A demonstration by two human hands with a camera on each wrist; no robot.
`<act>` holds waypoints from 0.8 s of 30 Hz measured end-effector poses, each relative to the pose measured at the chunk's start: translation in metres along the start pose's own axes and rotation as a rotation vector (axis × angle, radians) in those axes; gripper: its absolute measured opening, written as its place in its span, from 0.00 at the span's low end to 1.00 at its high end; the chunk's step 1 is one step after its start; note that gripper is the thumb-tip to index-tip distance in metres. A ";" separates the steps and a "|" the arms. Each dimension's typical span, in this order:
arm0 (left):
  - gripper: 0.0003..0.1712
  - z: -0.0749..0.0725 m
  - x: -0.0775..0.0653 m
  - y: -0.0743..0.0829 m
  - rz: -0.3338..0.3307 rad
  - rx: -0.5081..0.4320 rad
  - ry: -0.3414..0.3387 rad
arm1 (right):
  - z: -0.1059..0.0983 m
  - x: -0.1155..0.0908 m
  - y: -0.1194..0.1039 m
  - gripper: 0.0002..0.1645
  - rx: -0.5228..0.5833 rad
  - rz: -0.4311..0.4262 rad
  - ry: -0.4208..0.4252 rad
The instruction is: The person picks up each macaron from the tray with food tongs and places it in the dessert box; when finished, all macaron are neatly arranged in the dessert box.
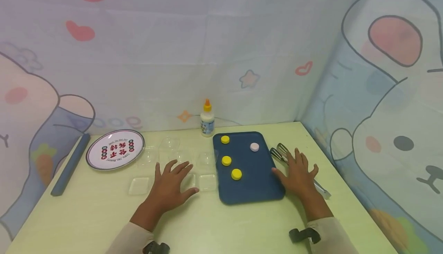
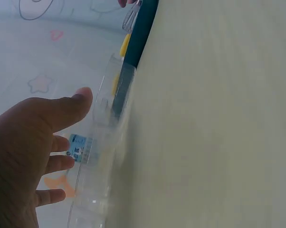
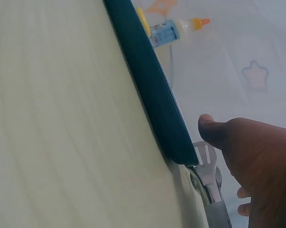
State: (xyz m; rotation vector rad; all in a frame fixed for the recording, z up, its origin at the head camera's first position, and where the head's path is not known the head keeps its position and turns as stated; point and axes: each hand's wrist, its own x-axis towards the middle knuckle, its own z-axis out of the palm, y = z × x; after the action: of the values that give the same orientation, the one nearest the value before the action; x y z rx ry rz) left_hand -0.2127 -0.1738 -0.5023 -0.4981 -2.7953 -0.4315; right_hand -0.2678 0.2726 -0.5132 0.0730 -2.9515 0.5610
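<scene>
My left hand [image 1: 169,186] is spread over several clear plastic boxes and lids [image 1: 207,182]; in the left wrist view its fingers hold nothing. Beside them lies a dark blue tray [image 1: 256,186] bearing three small round yellow pieces [image 1: 237,174], macaron-like in shape, and one pale pink piece [image 1: 254,147]. My right hand [image 1: 297,175] hovers at the tray's right edge, fingers apart, above metal tongs [image 1: 322,190] with a slotted head [image 3: 207,159]. The hand hides the middle of the tongs in the head view.
A white plate [image 1: 117,159] with red and green lettering lies at the back left, beside a long grey-blue bar [image 1: 70,165]. A glue-like bottle [image 1: 207,121] with an orange tip stands behind the tray. Printed cloth [image 1: 155,73] hangs along the table's back and sides.
</scene>
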 end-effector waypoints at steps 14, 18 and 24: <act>0.43 0.012 0.008 0.009 0.056 -0.063 -0.031 | -0.002 -0.004 0.010 0.46 0.012 0.049 0.022; 0.43 0.015 0.009 0.008 0.066 -0.067 -0.047 | -0.002 -0.003 0.010 0.41 0.020 0.072 0.006; 0.41 0.017 0.010 0.005 0.079 -0.052 -0.039 | 0.000 -0.002 0.011 0.33 0.042 0.097 0.017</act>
State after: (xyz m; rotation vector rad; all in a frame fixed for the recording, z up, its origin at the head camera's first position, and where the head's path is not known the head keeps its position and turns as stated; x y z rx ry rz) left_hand -0.2236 -0.1608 -0.5132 -0.6323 -2.7959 -0.4838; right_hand -0.2669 0.2828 -0.5170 -0.0700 -2.9393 0.6334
